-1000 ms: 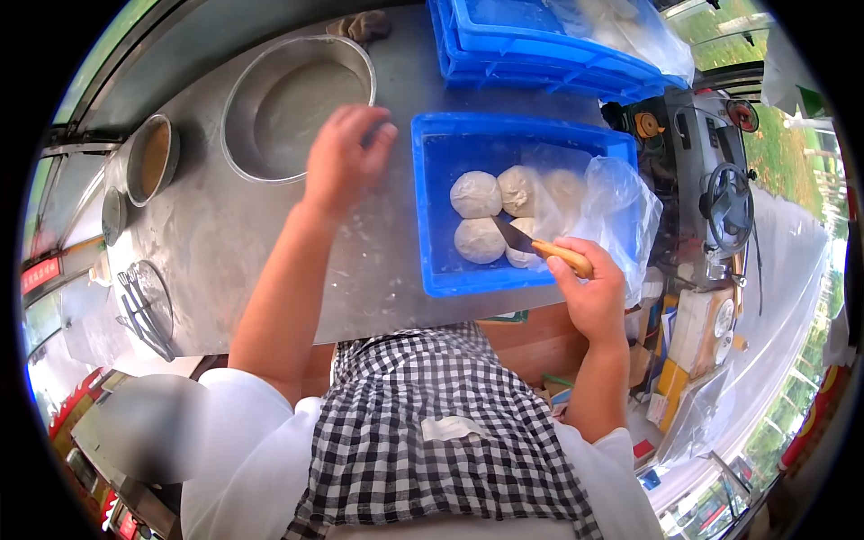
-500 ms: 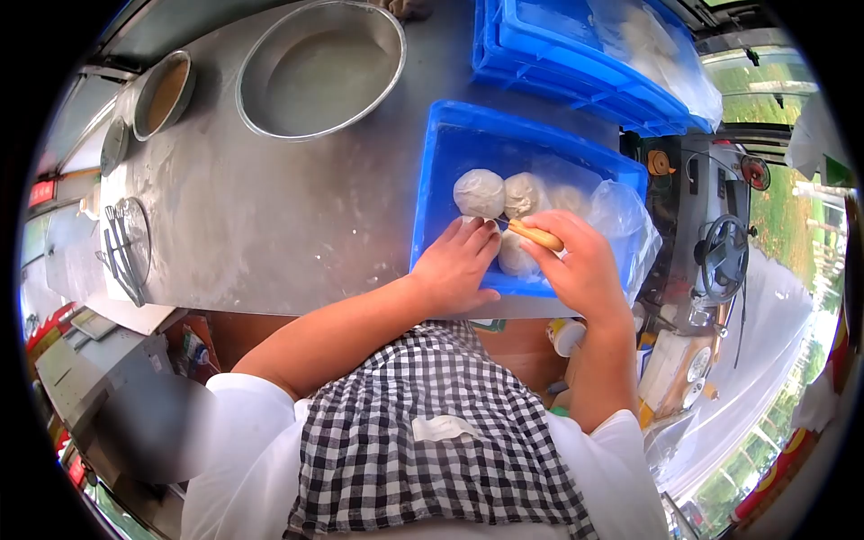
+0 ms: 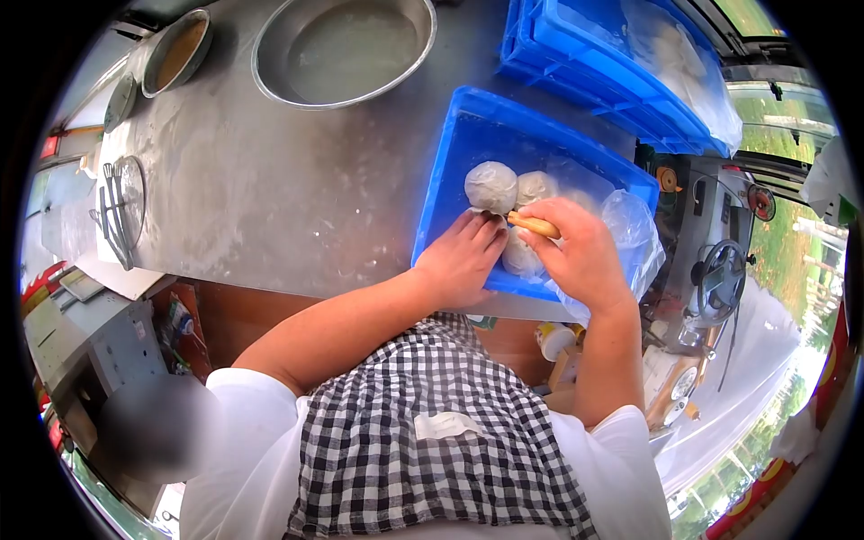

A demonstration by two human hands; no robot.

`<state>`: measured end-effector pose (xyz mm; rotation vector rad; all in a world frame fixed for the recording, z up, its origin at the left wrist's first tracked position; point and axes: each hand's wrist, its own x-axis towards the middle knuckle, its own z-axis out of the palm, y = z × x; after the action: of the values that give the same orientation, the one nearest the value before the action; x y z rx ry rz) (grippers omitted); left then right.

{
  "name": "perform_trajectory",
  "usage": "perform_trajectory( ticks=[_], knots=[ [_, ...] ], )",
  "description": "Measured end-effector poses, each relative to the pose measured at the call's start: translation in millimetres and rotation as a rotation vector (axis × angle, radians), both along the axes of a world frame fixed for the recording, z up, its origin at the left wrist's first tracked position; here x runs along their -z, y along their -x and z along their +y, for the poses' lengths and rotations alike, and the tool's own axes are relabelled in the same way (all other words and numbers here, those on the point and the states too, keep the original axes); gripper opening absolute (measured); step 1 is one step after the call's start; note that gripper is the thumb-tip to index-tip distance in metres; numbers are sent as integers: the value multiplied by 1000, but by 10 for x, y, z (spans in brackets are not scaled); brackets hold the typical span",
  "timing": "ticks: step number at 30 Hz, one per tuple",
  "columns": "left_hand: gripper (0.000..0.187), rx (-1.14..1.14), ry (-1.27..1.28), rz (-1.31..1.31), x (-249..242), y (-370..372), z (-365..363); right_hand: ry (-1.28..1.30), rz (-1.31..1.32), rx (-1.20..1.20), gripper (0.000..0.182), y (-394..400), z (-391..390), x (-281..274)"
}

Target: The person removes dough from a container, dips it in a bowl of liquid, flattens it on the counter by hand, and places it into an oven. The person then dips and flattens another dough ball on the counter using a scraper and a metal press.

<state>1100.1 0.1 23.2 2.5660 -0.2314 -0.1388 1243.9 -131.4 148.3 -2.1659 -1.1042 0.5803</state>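
A blue crate [image 3: 436, 193] stands at the table's front edge, with several pale dough balls [image 3: 491, 187] in it. My right hand [image 3: 580, 252] is closed round a wooden-handled tool [image 3: 535, 223] above the balls; the tool's far end is hidden. My left hand [image 3: 462, 256] reaches over the crate's near left side, fingertips bent down just below the leftmost ball. What it touches is hard to see, perhaps dough under the fingertips. Clear plastic film [image 3: 630, 236] lies over the crate's right side.
A large metal basin [image 3: 346, 102] sits at the back of the metal table [image 3: 270, 198]. Smaller bowls [image 3: 180, 56] stand back left, and black tongs [image 3: 114, 213] lie at the left edge. Stacked blue crates [image 3: 576, 81] hold plastic-covered contents at the back right.
The view has shifted, so the table and crate sit differently in the frame. My right hand still holds the tool, now tilted more level. The plastic film hangs lower beside my right wrist.
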Motion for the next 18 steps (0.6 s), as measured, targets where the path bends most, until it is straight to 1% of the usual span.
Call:
perform_trajectory(
  ticks=[2,6,9,11,14,18],
  knots=[
    [95,5,31,36,-23,-4,16,2,-2,-10,19,1,2,29],
    [90,-11,50,13,-6,14,11,-3,-27,-17,19,8,17,69],
    [87,-17,68,27,-21,26,19,-29,-139,-28,19,6,13,90],
    [85,-21,75,25,-23,31,16,-45,-163,-42,20,27,0,87],
    [82,-26,35,-108,47,50,1,-55,-159,-48,22,79,-42,78],
    [75,-24,46,-120,34,59,8,-79,-140,-47,22,93,-86,107]
  ],
)
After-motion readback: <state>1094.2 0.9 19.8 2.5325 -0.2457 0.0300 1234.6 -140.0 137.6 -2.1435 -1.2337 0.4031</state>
